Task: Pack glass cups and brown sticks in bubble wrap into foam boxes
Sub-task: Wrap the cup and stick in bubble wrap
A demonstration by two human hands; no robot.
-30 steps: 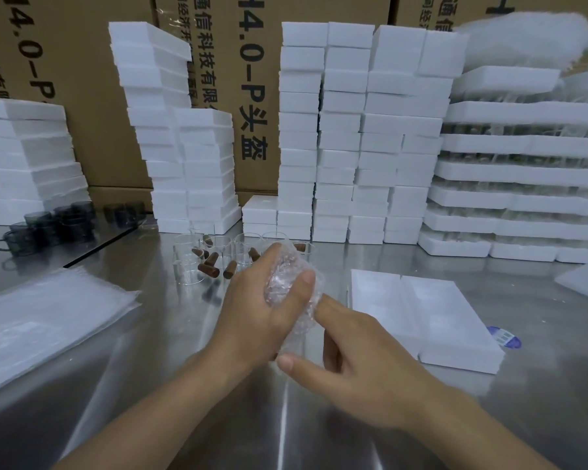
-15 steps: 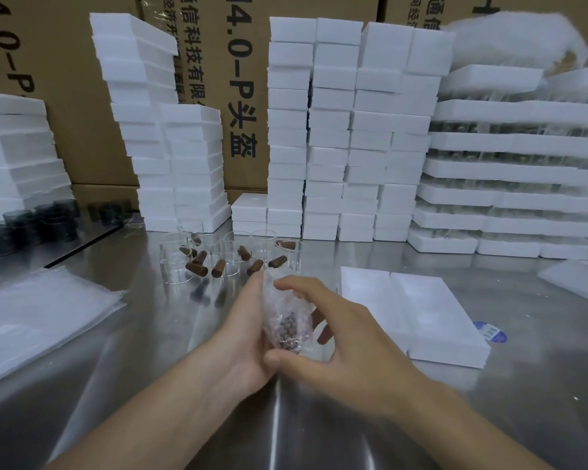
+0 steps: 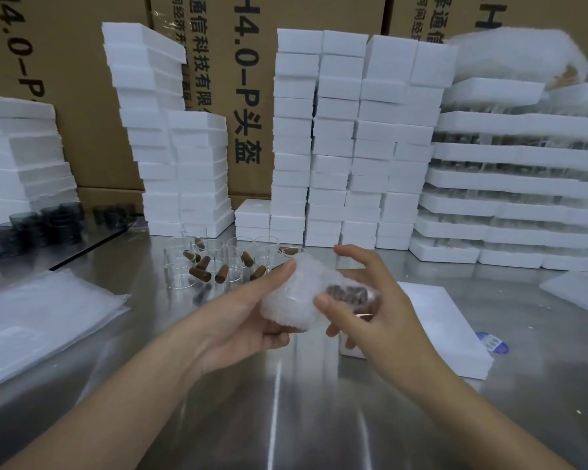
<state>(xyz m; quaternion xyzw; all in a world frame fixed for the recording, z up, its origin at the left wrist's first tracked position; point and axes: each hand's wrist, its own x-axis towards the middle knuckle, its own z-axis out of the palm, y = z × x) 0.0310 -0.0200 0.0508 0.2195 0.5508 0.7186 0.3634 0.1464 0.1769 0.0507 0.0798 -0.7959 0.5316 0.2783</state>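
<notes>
A bubble-wrapped bundle (image 3: 296, 300) lies sideways between both hands above the steel table. A brown stick inside a glass cup shows through its right end. My left hand (image 3: 241, 320) cups the bundle from below and the left, thumb on top. My right hand (image 3: 370, 307) pinches the right end with thumb and curled fingers, the index finger raised. Beyond the hands stand several clear glass cups (image 3: 218, 259) with several brown sticks (image 3: 201, 273) in and around them. A closed white foam box (image 3: 445, 330) lies on the table right of my hands.
Tall stacks of white foam boxes (image 3: 347, 137) line the back, in front of cardboard cartons (image 3: 245, 96). A pile of bubble-wrap sheets (image 3: 38, 317) lies at the left. Dark glass mugs (image 3: 31, 228) sit at the far left. A blue-and-white sticker (image 3: 492, 342) lies at the right.
The bundle has turned from upright to lying sideways, and both hands have shifted their hold on it. My right hand now holds its right end, where the brown stick shows.
</notes>
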